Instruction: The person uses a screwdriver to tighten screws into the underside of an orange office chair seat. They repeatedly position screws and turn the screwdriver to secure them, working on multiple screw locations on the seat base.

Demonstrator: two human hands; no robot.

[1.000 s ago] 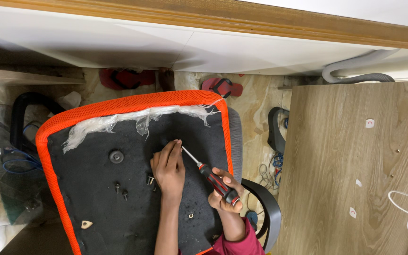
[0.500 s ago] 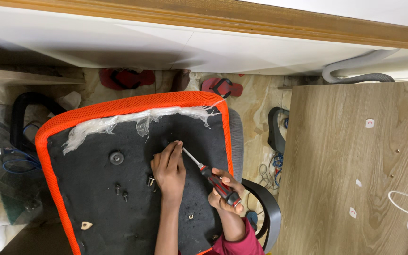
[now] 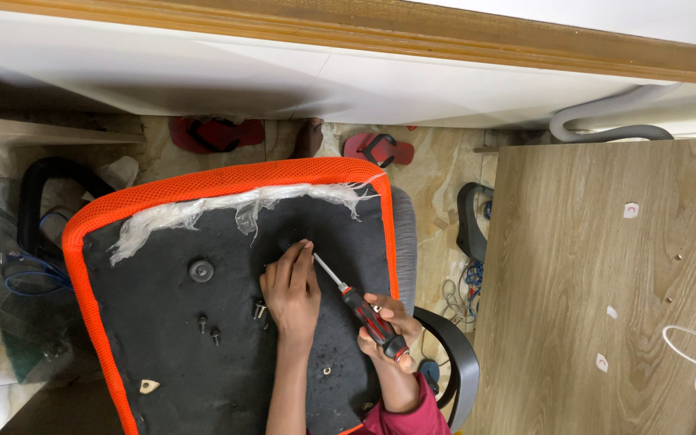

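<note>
An upturned chair seat (image 3: pixel 163 338) with a black underside and an orange mesh edge lies in front of me. My left hand (image 3: pixel 290 288) rests flat on the black underside, fingertips beside the tip of a screwdriver (image 3: pixel 362 308). My right hand (image 3: pixel 392 326) grips the screwdriver's red-and-black handle; its metal shaft angles up-left to the seat surface near my left fingers. Loose bolts (image 3: pixel 259 308) stand just left of my left hand, and two more bolts (image 3: pixel 207 327) stand further left. A round black washer (image 3: pixel 200 270) sits on the seat.
Torn white plastic wrap (image 3: pixel 235 205) hangs along the seat's top edge. A wooden panel (image 3: pixel 606 282) lies at the right. Red sandals (image 3: pixel 380 147) lie on the floor beyond. Black armrests (image 3: pixel 42 193) and cables (image 3: pixel 30 270) sit at the left; a grey hose (image 3: pixel 606 121) runs at the top right.
Both hands and the screwdriver have stayed almost in place; the screwdriver tip shifted only slightly by my left fingers.
</note>
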